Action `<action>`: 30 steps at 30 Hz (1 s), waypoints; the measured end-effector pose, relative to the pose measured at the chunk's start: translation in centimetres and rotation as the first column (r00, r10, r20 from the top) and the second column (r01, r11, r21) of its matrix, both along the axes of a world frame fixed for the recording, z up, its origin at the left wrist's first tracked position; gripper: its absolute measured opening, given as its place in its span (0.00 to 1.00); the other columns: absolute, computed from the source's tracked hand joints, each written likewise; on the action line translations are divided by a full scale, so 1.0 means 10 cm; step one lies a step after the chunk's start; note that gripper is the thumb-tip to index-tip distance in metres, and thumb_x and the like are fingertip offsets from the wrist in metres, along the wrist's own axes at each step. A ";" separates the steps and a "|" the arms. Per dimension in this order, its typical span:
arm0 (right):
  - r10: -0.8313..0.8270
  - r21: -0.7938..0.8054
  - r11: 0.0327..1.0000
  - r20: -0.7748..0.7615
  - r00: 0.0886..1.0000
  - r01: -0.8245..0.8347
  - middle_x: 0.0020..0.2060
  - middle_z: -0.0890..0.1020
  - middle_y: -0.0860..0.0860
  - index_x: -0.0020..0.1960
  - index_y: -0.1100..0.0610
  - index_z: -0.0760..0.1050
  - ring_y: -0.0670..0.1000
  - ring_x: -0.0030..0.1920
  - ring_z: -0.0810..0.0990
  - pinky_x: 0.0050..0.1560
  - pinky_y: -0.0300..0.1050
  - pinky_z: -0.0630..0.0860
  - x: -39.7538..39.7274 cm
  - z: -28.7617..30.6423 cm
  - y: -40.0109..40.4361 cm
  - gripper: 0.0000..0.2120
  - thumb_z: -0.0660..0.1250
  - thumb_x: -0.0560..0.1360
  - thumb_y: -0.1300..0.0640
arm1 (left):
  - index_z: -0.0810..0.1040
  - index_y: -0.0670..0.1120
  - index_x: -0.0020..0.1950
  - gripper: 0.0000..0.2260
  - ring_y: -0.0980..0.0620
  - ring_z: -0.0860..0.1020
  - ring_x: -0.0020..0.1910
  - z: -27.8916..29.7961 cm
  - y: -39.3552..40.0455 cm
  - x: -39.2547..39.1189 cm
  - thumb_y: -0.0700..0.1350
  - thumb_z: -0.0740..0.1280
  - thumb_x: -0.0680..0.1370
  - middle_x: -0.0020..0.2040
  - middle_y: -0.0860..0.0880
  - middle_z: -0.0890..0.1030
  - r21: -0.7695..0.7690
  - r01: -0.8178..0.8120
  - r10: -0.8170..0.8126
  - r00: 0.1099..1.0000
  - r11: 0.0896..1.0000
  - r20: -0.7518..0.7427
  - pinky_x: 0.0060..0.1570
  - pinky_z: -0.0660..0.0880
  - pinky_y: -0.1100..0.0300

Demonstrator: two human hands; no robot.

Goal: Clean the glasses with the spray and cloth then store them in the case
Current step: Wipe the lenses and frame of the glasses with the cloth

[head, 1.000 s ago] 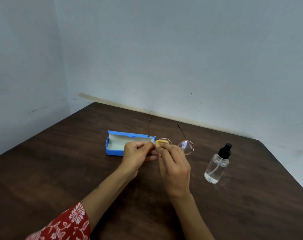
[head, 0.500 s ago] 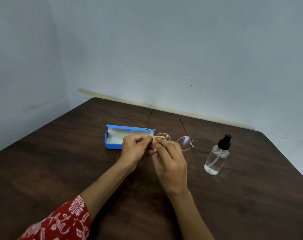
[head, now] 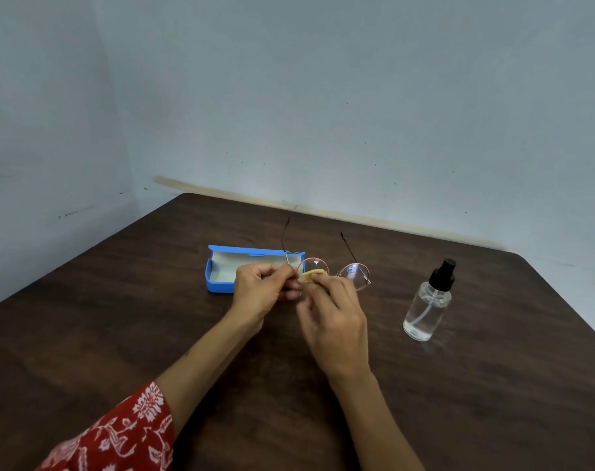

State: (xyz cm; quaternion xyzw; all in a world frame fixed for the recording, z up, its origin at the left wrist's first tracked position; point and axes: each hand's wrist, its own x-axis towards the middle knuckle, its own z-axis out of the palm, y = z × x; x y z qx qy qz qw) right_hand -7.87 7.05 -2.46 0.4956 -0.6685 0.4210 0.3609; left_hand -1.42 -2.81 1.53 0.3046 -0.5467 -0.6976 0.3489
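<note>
Round thin-rimmed glasses (head: 356,276) are held above the table with both temples unfolded, pointing away from me. My left hand (head: 260,294) pinches the frame at its left hinge. My right hand (head: 335,322) presses a small yellow cloth (head: 312,274) against the left lens; most of the cloth is hidden under my fingers. An open blue glasses case (head: 221,271) with a pale lining lies just behind my left hand. A clear spray bottle (head: 426,305) with a black nozzle stands upright to the right, apart from both hands.
The dark wooden table (head: 119,334) is set into a corner of pale blue walls (head: 357,96). Its right edge runs close past the bottle. My left arm wears a red patterned sleeve (head: 119,436).
The cloth in my right hand has shifted slightly on the left lens. My left hand keeps its hold on the frame. Case and bottle have not moved.
</note>
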 end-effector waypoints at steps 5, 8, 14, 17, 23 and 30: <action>-0.118 -0.039 0.992 0.036 0.992 0.119 0.52 0.80 0.59 0.57 0.67 0.79 0.53 0.54 0.75 0.58 0.44 0.72 -0.06 0.01 0.00 0.13 0.59 0.78 0.63 | 0.81 0.38 0.37 0.07 0.54 0.80 0.28 0.00 0.00 0.01 0.36 0.68 0.75 0.28 0.46 0.81 0.000 0.005 -0.005 1.000 1.000 0.011 0.32 0.80 0.64; -0.057 -0.009 0.998 -0.038 0.998 0.057 0.53 0.80 0.59 0.57 0.66 0.79 0.54 0.55 0.74 0.59 0.44 0.72 0.01 0.01 -0.04 0.14 0.58 0.79 0.63 | 0.80 0.37 0.37 0.07 0.54 0.80 0.28 -0.01 0.02 0.01 0.36 0.68 0.75 0.28 0.45 0.81 -0.006 0.020 -0.020 1.000 1.000 0.003 0.31 0.79 0.64; -0.048 0.003 0.999 0.036 0.998 0.048 0.48 0.82 0.57 0.51 0.65 0.81 0.51 0.51 0.75 0.52 0.44 0.75 0.00 -0.04 -0.03 0.11 0.63 0.72 0.64 | 0.80 0.38 0.35 0.08 0.55 0.80 0.27 -0.01 -0.05 0.01 0.36 0.67 0.75 0.26 0.47 0.81 0.003 -0.026 0.026 1.000 1.000 0.007 0.29 0.77 0.66; -0.130 -0.006 0.991 0.026 0.991 0.130 0.54 0.80 0.59 0.58 0.66 0.78 0.53 0.57 0.73 0.58 0.44 0.73 -0.03 -0.03 -0.04 0.15 0.58 0.76 0.65 | 0.80 0.40 0.37 0.07 0.54 0.81 0.30 -0.01 -0.07 0.01 0.37 0.68 0.75 0.29 0.46 0.82 0.003 -0.019 0.019 1.000 1.000 0.019 0.30 0.78 0.65; 0.016 0.042 0.999 -0.007 1.000 -0.016 0.49 0.81 0.56 0.51 0.65 0.81 0.51 0.52 0.75 0.54 0.40 0.74 0.05 -0.03 -0.10 0.11 0.64 0.71 0.66 | 0.81 0.39 0.37 0.06 0.53 0.80 0.29 -0.05 -0.09 0.00 0.36 0.68 0.74 0.29 0.45 0.81 -0.002 -0.026 0.026 1.000 1.000 0.017 0.30 0.77 0.65; -0.126 -0.005 0.992 0.053 0.991 0.126 0.54 0.79 0.59 0.58 0.66 0.78 0.52 0.57 0.73 0.57 0.43 0.74 -0.02 -0.02 -0.06 0.15 0.58 0.75 0.65 | 0.80 0.38 0.36 0.08 0.56 0.80 0.27 -0.06 -0.06 -0.01 0.36 0.67 0.75 0.26 0.48 0.81 0.002 -0.001 0.001 1.000 1.000 0.024 0.29 0.78 0.65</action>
